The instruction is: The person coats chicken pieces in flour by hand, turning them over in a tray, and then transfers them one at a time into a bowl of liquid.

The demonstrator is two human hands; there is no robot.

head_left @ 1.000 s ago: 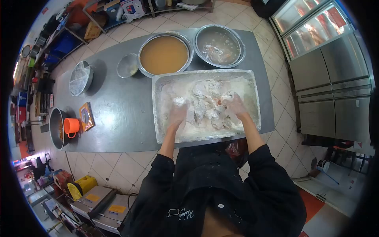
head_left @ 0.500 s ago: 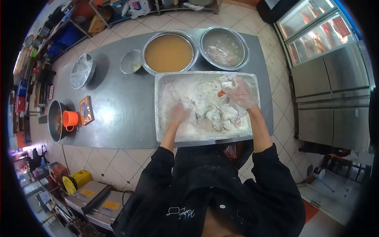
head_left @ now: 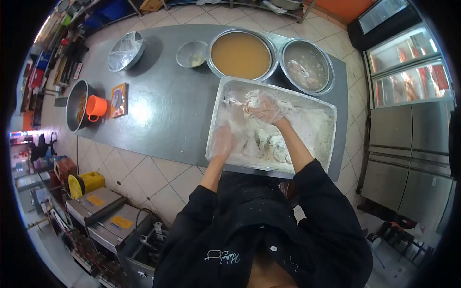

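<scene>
A large rectangular tray (head_left: pixel 331 137) of white flour lies in front of me, with several flour-coated pieces (head_left: pixel 277 144) heaped near its front side. My right hand (head_left: pixel 268 109), in a clear plastic glove, is closed around a floured piece of meat (head_left: pixel 251 98) at the tray's back left. Low over the left end of the tray is my left hand (head_left: pixel 223 140), also gloved; motion smears its fingers. Another small whitened piece (head_left: pixel 232 100) rests in the flour near the back left corner.
Behind the tray stand a bowl of orange-brown liquid (head_left: pixel 241 55) and a bowl of cloudy water with raw pieces (head_left: pixel 302 74). Leftward are a small bowl (head_left: pixel 192 54), a plastic-covered bowl (head_left: pixel 126 52), an orange mug (head_left: pixel 96 108) and a deep metal bowl (head_left: pixel 73 113).
My right hand has moved from the tray's right side to its back left, gripping a floured piece. My left hand stays at the left end, still blurred. The camera view has turned.
</scene>
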